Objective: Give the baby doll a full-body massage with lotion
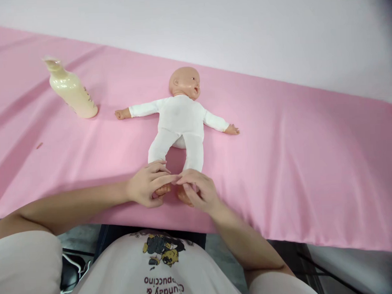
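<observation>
A baby doll (pixel 181 117) with a white cloth body lies on its back, arms spread and head turned to the right. Over its lower legs, my two hands meet at the fingertips. My left hand (pixel 149 185) is open, fingers stretched to the right and apart, just above the foot on the left. Thumb and fingers of my right hand (pixel 200 189) are curled together by the other foot, at the tip of my left finger. Whether anything small is between them I cannot make out. Both doll feet are partly hidden by my hands.
A pale yellow pump bottle (pixel 72 92) stands at the left, beyond the doll's outstretched arm. Pink cloth (pixel 280 161) with some creases covers the table, and a small reddish mark (pixel 39 145) shows on it. Behind rises a white wall (pixel 243 29).
</observation>
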A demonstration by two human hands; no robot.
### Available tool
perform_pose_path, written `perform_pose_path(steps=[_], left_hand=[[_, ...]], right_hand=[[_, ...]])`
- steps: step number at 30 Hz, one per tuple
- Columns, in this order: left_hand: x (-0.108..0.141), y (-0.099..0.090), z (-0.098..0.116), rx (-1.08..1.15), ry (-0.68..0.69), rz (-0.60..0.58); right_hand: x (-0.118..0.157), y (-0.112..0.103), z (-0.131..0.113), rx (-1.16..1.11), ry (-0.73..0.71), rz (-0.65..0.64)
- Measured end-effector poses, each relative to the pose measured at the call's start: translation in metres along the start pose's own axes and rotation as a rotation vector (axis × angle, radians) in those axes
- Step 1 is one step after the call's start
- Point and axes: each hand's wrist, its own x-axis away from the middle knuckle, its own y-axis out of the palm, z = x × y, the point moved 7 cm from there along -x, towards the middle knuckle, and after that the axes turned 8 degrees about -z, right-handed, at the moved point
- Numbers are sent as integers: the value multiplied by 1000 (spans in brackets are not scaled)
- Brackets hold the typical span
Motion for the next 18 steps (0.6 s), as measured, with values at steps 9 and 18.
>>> perform_pose_path(steps=[9, 18], left_hand=[[0, 8, -1, 27, 40, -193], [6, 23, 8, -4, 189, -320]], right_hand=[[12, -29, 72, -83, 534, 389], [19, -18, 107, -658, 723, 545]])
